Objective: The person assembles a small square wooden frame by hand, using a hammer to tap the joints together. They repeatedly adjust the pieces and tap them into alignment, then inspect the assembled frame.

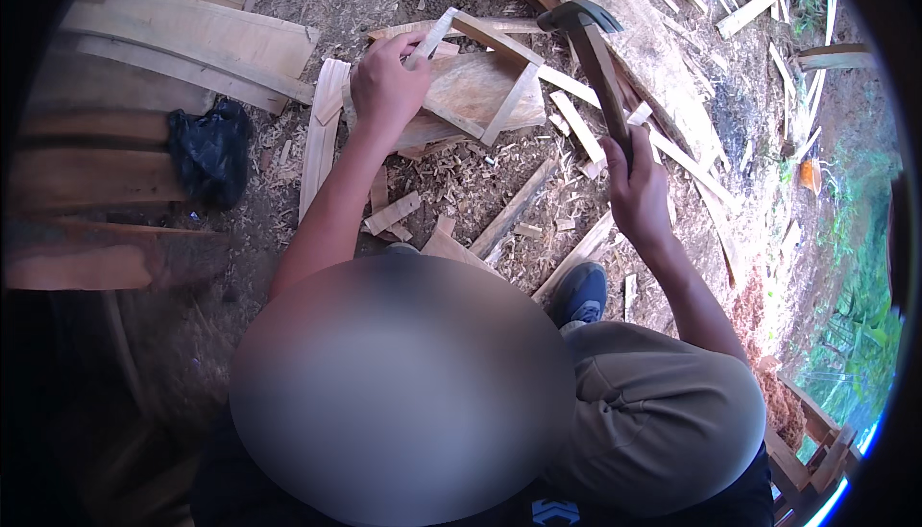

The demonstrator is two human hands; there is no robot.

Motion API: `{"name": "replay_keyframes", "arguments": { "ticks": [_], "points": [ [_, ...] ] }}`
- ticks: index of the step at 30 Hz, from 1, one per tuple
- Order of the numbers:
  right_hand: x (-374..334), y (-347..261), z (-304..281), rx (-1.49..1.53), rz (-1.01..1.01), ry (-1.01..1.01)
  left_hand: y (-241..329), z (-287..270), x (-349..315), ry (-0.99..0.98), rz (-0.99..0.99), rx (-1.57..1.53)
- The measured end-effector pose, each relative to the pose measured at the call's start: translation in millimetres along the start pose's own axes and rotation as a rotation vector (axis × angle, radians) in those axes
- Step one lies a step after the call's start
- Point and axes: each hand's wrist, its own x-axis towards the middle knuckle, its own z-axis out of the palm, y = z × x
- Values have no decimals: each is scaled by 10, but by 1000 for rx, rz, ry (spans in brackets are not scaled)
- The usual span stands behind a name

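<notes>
My right hand [636, 186] is wrapped round the lower handle of a claw hammer [605, 75]. The hammer is raised, its dark metal head at the top, beyond the hand. My left hand [389, 85] is closed on one pale strip of a small wooden frame [495, 39], near its far left corner. Thin strips joined at angles make up this frame, which lies over a flat wooden board [480, 85] on the ground. Whether a nail sits between my left fingers cannot be made out. The hammer head is apart from the frame, to its right.
Offcuts and shavings litter the dirt ground [451, 181]. Curved planks [192, 32] are stacked at the left, near a black plastic bag [209, 152]. A big slab of wood [615, 8] lies at the far right. My shoe [580, 294] rests among loose strips.
</notes>
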Motion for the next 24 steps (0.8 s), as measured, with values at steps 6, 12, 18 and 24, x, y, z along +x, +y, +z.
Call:
{"name": "replay_keyframes", "arguments": {
  "ticks": [6, 12, 18, 24],
  "points": [
    [-35, 53, 64, -24, 28, -42, 32, -111, -274, -126, -25, 4],
    [3, 28, 59, -22, 8, -47, 8, -65, -462, -84, -21, -35],
    [126, 157, 212, -114, -10, -27, 61, -67, -510, -72, 2, -53],
    [130, -2, 46, -24, 66, 53, 31, -68, -510, -174, -61, -35]
  ]
}}
